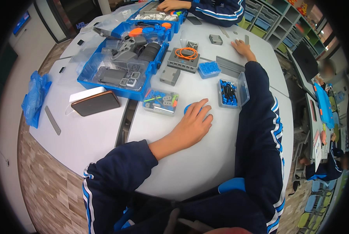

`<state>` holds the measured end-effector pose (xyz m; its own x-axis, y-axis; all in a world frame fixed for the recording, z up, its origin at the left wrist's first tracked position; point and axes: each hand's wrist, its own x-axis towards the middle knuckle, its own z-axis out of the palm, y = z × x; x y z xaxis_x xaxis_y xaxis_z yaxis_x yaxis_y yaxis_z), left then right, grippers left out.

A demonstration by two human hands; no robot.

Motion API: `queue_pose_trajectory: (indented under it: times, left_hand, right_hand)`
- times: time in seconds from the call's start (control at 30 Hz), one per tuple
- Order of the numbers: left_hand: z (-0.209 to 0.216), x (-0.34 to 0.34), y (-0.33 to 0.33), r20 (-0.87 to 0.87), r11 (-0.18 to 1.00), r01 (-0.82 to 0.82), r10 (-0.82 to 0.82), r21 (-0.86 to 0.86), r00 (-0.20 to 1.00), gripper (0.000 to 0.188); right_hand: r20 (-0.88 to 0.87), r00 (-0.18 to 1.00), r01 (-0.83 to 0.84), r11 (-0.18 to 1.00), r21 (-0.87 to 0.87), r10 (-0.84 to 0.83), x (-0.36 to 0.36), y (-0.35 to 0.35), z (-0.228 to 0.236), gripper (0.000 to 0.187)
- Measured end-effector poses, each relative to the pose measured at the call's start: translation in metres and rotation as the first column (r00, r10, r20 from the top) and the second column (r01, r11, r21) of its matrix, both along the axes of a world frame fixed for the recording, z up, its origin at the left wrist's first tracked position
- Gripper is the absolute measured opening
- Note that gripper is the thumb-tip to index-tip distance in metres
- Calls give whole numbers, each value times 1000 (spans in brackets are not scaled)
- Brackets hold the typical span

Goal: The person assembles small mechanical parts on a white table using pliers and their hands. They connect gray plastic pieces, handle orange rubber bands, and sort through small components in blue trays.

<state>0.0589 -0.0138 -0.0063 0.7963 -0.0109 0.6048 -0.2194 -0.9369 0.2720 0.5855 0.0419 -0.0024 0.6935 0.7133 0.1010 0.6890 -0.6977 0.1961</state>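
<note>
My left hand (194, 124) lies palm down on the white table, fingers spread over a blue round part (187, 109) that they partly hide. Left of it is a clear lidded box of mixed small parts (161, 102). My right arm stretches far forward, and my right hand (242, 49) has its fingers apart above the tabletop, close to a slim grey bar (246, 39). Whether its fingertips touch something small I cannot make out. Beside my right forearm stands an open clear box of black cables and blue pieces (229, 93). A blue tub of small pegs (209, 69) sits beyond it.
An orange cable (186, 54) rests on a grey control block (181, 62). Blue cases (100, 84) with a controller and wheel stand left. A phone (95, 103) leans on a white box. Another person's hand (174, 5) reaches into a far case. A blue plastic bag (36, 97) hangs at the left edge.
</note>
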Motion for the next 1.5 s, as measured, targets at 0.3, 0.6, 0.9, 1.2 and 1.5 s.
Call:
queue_pose_trajectory:
  times: [0.3, 0.6, 0.9, 1.2, 1.5]
  left_hand:
    - [14, -7, -1, 212, 901, 289, -228, -325, 950, 28]
    - [11, -7, -36, 271, -239, 181, -426, -954, 863, 43]
    - [3, -11, -40, 167, -193, 88, -442, -977, 881, 32]
    - [-2, -7, -35, 52, 2, 62, -533, -998, 844, 26]
    - [5, -7, -15, -197, 396, 27, -513, -918, 836, 20]
  right_hand:
    - [-449, 860, -254, 967, 31, 240, -129, -92, 157, 81]
    - [-30, 687, -661, 641, 389, 726, -405, -240, 123, 41]
    - [-36, 751, -553, 657, 513, 659, -457, -308, 70, 39]
    - [-203, 966, -62, 910, 411, 158, -381, -427, 53, 40]
    - [-259, 810, -291, 743, 603, 527, -408, -351, 76, 37]
